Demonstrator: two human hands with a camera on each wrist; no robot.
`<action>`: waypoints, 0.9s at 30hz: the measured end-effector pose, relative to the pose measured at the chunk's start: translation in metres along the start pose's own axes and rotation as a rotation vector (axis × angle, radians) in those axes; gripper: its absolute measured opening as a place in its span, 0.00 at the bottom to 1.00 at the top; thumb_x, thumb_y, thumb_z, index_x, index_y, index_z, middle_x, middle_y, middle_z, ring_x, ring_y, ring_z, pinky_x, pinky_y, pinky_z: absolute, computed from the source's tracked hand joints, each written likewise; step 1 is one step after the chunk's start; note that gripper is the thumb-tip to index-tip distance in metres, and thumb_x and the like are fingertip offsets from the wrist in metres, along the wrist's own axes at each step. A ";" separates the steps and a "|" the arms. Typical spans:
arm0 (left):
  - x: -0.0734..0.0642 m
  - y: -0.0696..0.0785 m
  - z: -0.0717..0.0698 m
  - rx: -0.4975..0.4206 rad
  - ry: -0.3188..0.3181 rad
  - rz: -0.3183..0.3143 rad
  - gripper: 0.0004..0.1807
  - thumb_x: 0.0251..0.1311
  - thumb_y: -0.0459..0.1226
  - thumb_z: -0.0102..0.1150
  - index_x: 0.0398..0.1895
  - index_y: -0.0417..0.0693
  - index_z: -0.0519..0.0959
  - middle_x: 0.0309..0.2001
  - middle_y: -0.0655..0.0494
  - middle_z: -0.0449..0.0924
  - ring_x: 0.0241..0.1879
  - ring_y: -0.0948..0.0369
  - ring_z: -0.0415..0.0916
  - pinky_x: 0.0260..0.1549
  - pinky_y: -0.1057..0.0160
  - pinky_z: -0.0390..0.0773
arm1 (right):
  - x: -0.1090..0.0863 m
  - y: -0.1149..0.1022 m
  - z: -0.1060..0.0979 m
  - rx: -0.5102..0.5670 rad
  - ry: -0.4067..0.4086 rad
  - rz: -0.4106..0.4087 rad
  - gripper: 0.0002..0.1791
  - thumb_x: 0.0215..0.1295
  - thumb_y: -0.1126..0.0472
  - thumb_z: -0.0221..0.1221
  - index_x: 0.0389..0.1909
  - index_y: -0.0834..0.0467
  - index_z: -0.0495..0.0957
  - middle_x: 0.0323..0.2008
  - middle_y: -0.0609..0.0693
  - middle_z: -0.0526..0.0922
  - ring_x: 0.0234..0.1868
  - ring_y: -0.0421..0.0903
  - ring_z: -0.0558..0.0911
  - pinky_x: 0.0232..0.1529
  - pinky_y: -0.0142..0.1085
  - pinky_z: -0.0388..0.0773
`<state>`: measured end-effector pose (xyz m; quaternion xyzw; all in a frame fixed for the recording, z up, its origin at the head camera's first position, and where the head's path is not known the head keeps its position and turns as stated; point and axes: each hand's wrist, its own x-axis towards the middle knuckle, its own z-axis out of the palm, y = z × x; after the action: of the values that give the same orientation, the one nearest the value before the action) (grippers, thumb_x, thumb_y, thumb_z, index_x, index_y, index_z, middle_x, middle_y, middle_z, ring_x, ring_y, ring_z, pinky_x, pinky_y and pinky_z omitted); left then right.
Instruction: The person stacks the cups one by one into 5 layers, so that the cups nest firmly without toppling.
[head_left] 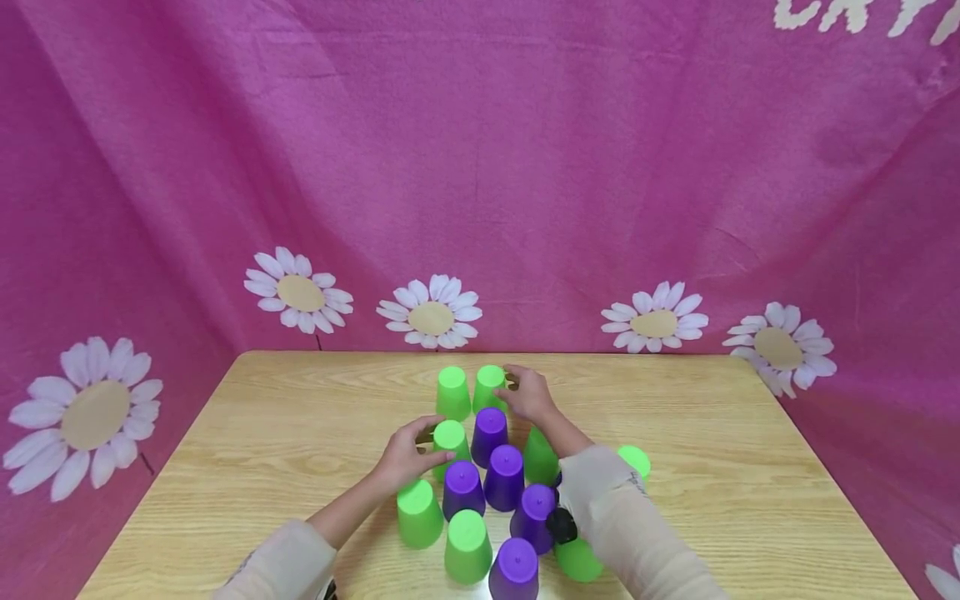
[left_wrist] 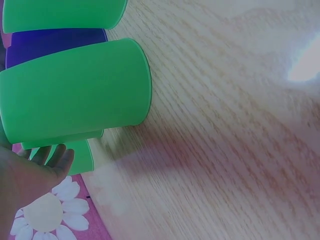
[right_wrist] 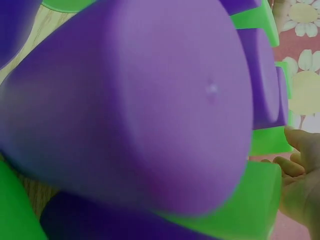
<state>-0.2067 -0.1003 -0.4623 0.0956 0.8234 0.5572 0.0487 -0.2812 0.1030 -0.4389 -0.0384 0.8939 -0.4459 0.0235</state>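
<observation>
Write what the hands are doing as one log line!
left hand: around green cup; right hand: at far green cup; grips: unclear; purple cups: upside down

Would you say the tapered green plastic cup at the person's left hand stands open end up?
No, the head view shows that tapered green plastic cup with its flat closed base uppermost.

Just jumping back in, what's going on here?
A person's left hand is at a green cup left of the farthest purple cup; the right hand is at the rear-right green cup. Whether either grips isn't clear. The plainly visible cups stand upside down on the wooden table; the right sleeve partly hides others.
</observation>
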 end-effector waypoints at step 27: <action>0.002 0.002 0.002 0.052 0.017 0.008 0.29 0.45 0.26 0.67 0.54 0.30 0.70 0.50 0.35 0.76 0.49 0.40 0.75 0.45 0.54 0.81 | -0.040 0.028 -0.059 0.107 -0.011 -0.179 0.22 0.61 0.64 0.58 0.53 0.73 0.72 0.51 0.69 0.77 0.51 0.61 0.79 0.51 0.45 0.78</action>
<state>-0.2079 -0.0970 -0.4613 0.0957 0.8376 0.5366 0.0371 -0.2476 0.1702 -0.4255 -0.1195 0.8617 -0.4931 -0.0095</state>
